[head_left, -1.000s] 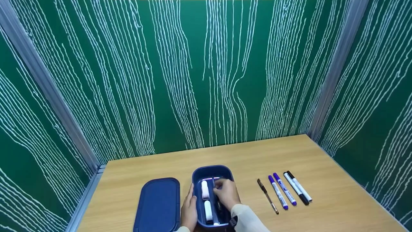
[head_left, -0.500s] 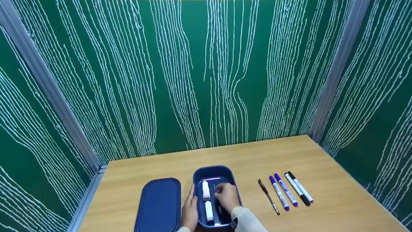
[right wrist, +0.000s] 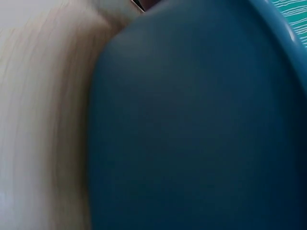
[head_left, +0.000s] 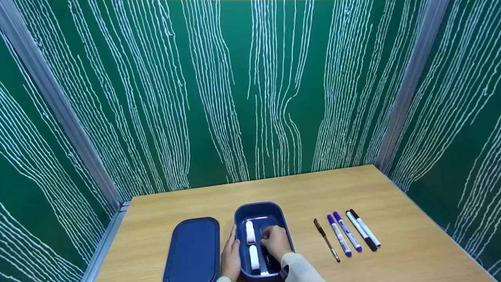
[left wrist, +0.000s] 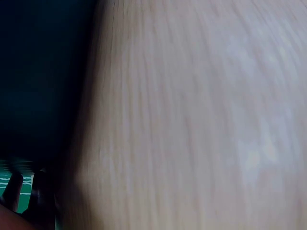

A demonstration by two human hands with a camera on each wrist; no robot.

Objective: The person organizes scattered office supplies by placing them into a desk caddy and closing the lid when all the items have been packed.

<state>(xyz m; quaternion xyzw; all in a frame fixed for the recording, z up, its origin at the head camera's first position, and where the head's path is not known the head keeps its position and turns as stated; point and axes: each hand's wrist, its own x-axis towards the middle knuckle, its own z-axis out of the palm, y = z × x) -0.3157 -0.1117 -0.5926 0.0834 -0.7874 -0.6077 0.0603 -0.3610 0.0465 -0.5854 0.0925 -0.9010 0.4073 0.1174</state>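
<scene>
A dark blue rectangular box (head_left: 261, 205) with rounded corners stands lidless near the table's front edge. My left hand (head_left: 231, 256) rests along its left wall, fingers fairly straight. Inside the box my right hand (head_left: 277, 241) reaches down with thumb and fingertips together at a thin dark strip (head_left: 261, 232); most of that strip is hidden by the hand. Two white oblong pieces (head_left: 250, 232) lie end to end left of it. In the left wrist view, dark fingers (left wrist: 41, 196) show low beside the box. Blue box wall (right wrist: 192, 120) fills most of the right wrist view.
A matching blue lid (head_left: 192, 250) lies flat left of the box. To the right are a brown-capped pen (head_left: 327, 240), two purple-capped markers (head_left: 339, 235) and two black-and-white markers (head_left: 361, 230). Green walls (head_left: 270, 98) with white lines enclose the wooden table (head_left: 188, 201).
My right hand has moved slightly lower and nearer within the box, taking the thin dark strip down with it. The left hand keeps its place at the box's side.
</scene>
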